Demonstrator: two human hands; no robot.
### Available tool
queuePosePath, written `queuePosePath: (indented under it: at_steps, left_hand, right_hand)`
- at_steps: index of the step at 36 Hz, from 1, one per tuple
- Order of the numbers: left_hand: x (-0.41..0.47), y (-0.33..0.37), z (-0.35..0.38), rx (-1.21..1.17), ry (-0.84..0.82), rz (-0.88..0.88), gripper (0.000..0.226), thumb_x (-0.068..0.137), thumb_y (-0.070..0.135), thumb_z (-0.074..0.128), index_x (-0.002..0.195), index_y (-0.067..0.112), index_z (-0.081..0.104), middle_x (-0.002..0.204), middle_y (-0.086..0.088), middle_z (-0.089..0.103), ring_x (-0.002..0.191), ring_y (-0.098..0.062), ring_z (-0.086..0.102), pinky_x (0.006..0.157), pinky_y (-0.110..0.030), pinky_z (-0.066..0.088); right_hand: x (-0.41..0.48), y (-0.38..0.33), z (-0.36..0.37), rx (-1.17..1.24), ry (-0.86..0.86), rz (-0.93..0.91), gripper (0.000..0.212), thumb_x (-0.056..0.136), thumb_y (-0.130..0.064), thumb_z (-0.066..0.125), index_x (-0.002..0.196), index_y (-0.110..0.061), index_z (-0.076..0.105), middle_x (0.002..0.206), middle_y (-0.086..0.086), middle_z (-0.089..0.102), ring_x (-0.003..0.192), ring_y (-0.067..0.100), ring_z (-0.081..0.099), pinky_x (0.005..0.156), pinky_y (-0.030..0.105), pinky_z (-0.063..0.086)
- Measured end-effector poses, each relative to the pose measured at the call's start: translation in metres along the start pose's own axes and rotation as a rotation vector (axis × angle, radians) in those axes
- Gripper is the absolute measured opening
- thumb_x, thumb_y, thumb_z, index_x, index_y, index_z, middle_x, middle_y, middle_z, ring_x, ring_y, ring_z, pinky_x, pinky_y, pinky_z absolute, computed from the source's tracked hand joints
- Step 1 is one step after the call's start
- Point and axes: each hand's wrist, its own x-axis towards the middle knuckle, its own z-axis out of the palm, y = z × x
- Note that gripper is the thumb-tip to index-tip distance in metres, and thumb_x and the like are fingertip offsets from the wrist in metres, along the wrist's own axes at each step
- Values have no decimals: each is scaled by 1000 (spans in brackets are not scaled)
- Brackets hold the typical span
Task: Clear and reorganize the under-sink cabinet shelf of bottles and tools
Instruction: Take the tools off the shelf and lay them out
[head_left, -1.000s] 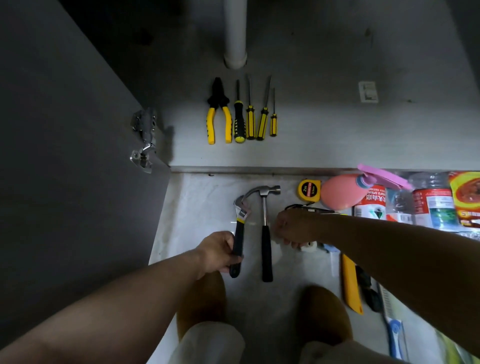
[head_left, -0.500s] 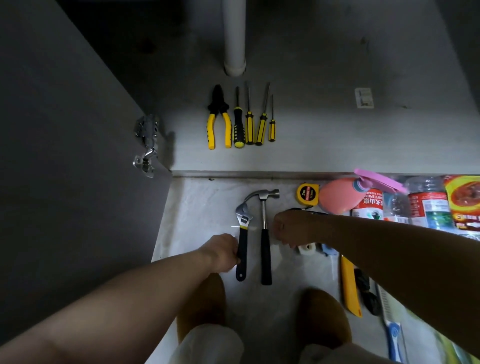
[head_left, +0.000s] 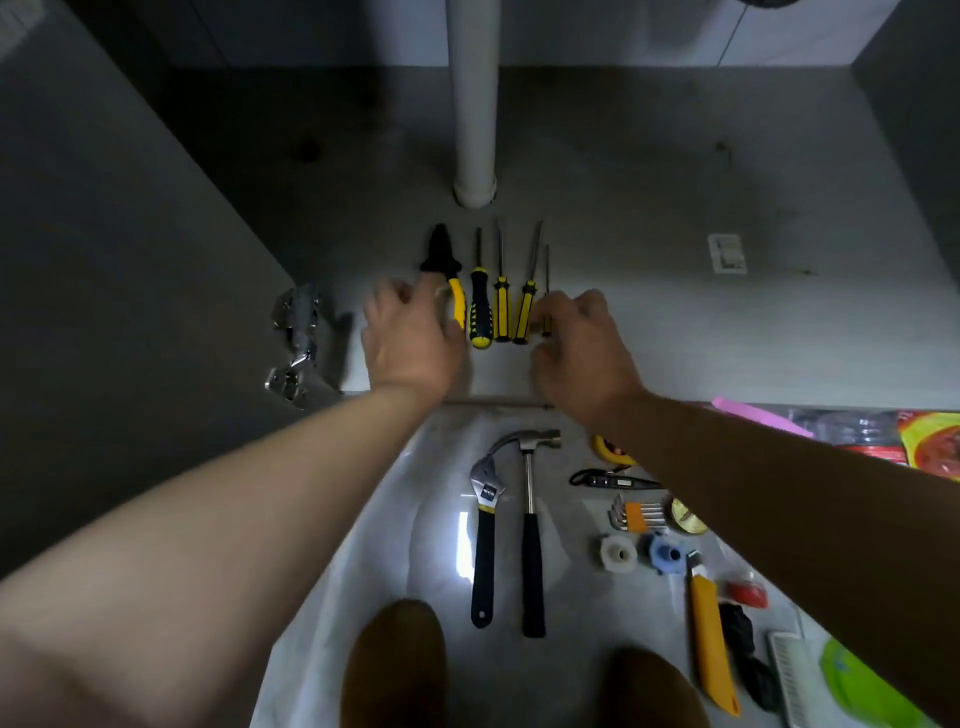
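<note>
On the grey cabinet shelf (head_left: 675, 322), yellow-and-black pliers (head_left: 441, 249) and several screwdrivers (head_left: 501, 312) lie in a row in front of the drain pipe. My left hand (head_left: 410, 338) lies over the pliers' left handle with its fingers stretched forward, touching them. My right hand (head_left: 576, 343) is at the row's right end. Its bent fingertips touch the smallest screwdriver (head_left: 546, 270), and the thumb stays apart below the handle. An adjustable wrench (head_left: 485, 519) and a claw hammer (head_left: 530, 519) lie side by side on the floor in front of the cabinet, untouched.
A white drain pipe (head_left: 472, 104) stands behind the tools. A door hinge (head_left: 296, 338) juts out at the left. On the floor at the right lie hex keys (head_left: 636, 514), a tape measure (head_left: 610, 449), a yellow utility knife (head_left: 709, 634) and bottles (head_left: 857, 426). My knees (head_left: 395, 665) are at the bottom.
My left hand let go of the wrench on the floor. Both hands moved forward onto the shelf to either end of the tool row.
</note>
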Motion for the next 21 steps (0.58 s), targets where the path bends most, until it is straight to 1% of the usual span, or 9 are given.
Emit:
queuePosePath:
  at_steps: [2, 4, 8, 10, 12, 14, 17, 19, 21]
  left_hand:
    - [18, 0, 2, 6, -113, -34, 54, 91, 32, 65, 142, 32, 48, 136, -15, 43, 131, -36, 37, 105, -43, 39]
    - [30, 0, 5, -15, -197, -61, 61, 90, 34, 66, 147, 33, 43, 139, -18, 42, 134, -37, 35, 106, -43, 40]
    - [40, 4, 8, -35, -206, -108, 72, 85, 35, 74, 148, 27, 39, 137, -22, 45, 131, -41, 39, 104, -43, 42]
    - [44, 8, 8, -37, -222, -190, 80, 79, 35, 79, 145, 19, 38, 137, -21, 45, 131, -40, 40, 103, -45, 43]
    - [45, 11, 7, -7, -265, -276, 84, 74, 36, 83, 142, 13, 39, 138, -20, 44, 132, -39, 41, 102, -45, 43]
    - [41, 12, 8, 32, -288, -338, 81, 73, 37, 82, 138, 14, 40, 137, -16, 48, 130, -36, 46, 104, -44, 42]
    - [23, 7, 13, 51, -256, -352, 70, 74, 33, 74, 132, 16, 38, 130, -9, 56, 122, -33, 54, 103, -42, 39]
    - [11, 0, 15, -30, -240, -357, 70, 75, 32, 74, 131, 14, 35, 127, -10, 56, 118, -35, 57, 101, -43, 45]
    - [0, -6, 15, -106, -202, -364, 69, 75, 33, 75, 127, 13, 36, 120, -11, 59, 110, -36, 60, 91, -42, 52]
  right_hand:
    - [14, 1, 1, -56, -11, 18, 41, 90, -13, 57, 130, -21, 56, 121, 12, 40, 109, 30, 49, 90, 42, 53]
    - [24, -1, 2, -95, -19, 9, 40, 93, -14, 56, 133, -21, 57, 122, 15, 40, 113, 34, 48, 93, 42, 51]
    - [40, -11, 7, -202, -109, 21, 37, 92, -12, 53, 128, -16, 61, 125, 16, 42, 111, 37, 51, 93, 43, 51]
    - [45, -14, 8, -257, -172, 79, 38, 92, -10, 53, 129, -14, 59, 129, 17, 42, 113, 38, 53, 95, 41, 51]
    - [47, -16, 9, -296, -181, 93, 36, 91, -9, 54, 127, -12, 59, 127, 17, 44, 112, 36, 53, 94, 40, 51]
    - [46, -16, 9, -326, -173, 100, 34, 91, -7, 54, 124, -11, 60, 124, 17, 47, 112, 35, 53, 94, 39, 51]
    - [42, -14, 7, -373, -195, 142, 33, 91, -6, 56, 124, -10, 56, 123, 18, 48, 108, 36, 57, 88, 37, 50]
    - [39, -11, 6, -374, -196, 164, 37, 90, -7, 57, 127, -9, 53, 122, 18, 51, 109, 36, 58, 87, 37, 50]
    - [34, -8, 5, -330, -183, 182, 44, 89, -10, 59, 131, -7, 47, 121, 18, 55, 108, 35, 58, 84, 35, 49]
